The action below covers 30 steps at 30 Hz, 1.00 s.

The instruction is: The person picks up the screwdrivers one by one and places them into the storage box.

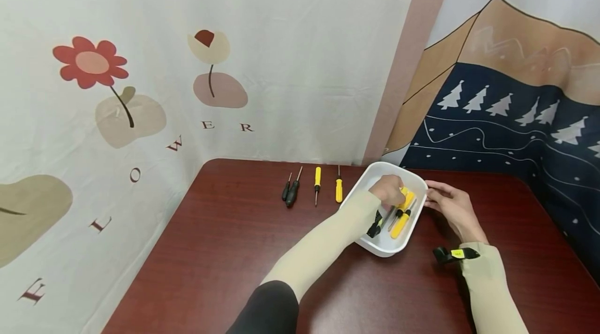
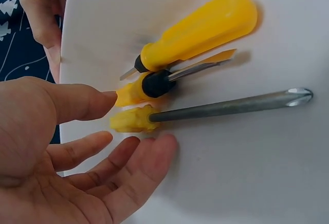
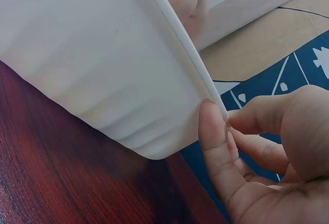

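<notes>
My left hand (image 1: 389,190) reaches down into a white plastic tub (image 1: 372,171). In the left wrist view, the thumb and fingers of this hand are parted around the yellow handle of a Phillips screwdriver (image 2: 231,105), with fingertips right at the handle. Beside it lie a black-collared yellow screwdriver (image 2: 158,84) and one with a thick yellow handle (image 2: 205,26). At the tub's right side, my right hand (image 1: 452,208) pinches the rim between thumb and fingers, seen closely in the right wrist view.
Behind and left of the tub, two black-handled screwdrivers (image 1: 292,193) lie side by side on the dark red table (image 1: 234,230). Two yellow screwdrivers (image 1: 338,190) lie between them and the tub. Printed curtains (image 1: 304,52) hang along the table's back edge.
</notes>
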Motion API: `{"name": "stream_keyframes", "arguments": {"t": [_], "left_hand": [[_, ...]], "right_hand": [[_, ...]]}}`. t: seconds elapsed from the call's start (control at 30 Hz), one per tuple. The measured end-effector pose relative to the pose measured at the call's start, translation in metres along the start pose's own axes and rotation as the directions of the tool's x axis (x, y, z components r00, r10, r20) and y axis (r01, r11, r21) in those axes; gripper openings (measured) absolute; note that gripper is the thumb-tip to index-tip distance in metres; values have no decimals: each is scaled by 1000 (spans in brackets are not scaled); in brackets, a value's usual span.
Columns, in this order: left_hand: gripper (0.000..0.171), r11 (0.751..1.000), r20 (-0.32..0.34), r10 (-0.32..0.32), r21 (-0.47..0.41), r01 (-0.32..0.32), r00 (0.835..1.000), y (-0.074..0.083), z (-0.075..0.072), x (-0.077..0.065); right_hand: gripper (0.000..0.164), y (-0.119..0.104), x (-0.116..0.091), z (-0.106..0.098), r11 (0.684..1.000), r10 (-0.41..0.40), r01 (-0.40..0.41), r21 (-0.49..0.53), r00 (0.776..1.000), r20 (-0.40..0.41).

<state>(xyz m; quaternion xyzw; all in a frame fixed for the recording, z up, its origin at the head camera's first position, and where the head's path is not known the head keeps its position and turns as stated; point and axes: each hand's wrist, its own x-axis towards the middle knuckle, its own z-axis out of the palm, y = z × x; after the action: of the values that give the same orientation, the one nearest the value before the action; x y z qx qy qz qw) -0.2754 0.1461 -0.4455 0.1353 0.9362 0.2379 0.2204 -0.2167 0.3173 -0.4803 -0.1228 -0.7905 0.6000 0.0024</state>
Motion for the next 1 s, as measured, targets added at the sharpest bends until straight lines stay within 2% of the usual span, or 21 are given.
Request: {"name": "stream_keyframes", "arguments": {"t": [0.13,0.3,0.47,0.67,1.0], "left_hand": [[51,997,-16,54,49,-53,998,1,-3,-6],[53,975,-33,135,183,-127,990,2,-9,-11],[58,958,-9,163,242,-156,987,3,-14,-16],[63,920,0,232,326,-219,973,-1,-17,-21],[69,860,-8,304,432,-271,953,-7,-25,-35]], "right_hand": [[46,0,0,-1,1000,-3,3,10,1000,2],[47,1,0,-1,1000,4,-4,16,1000,7],[47,1,0,-1,999,10,-11,39,1000,11],[47,0,0,-1,999,-2,1,45,1000,14],[48,-1,-2,-1,998,-14,12,60,1000,26]]}}
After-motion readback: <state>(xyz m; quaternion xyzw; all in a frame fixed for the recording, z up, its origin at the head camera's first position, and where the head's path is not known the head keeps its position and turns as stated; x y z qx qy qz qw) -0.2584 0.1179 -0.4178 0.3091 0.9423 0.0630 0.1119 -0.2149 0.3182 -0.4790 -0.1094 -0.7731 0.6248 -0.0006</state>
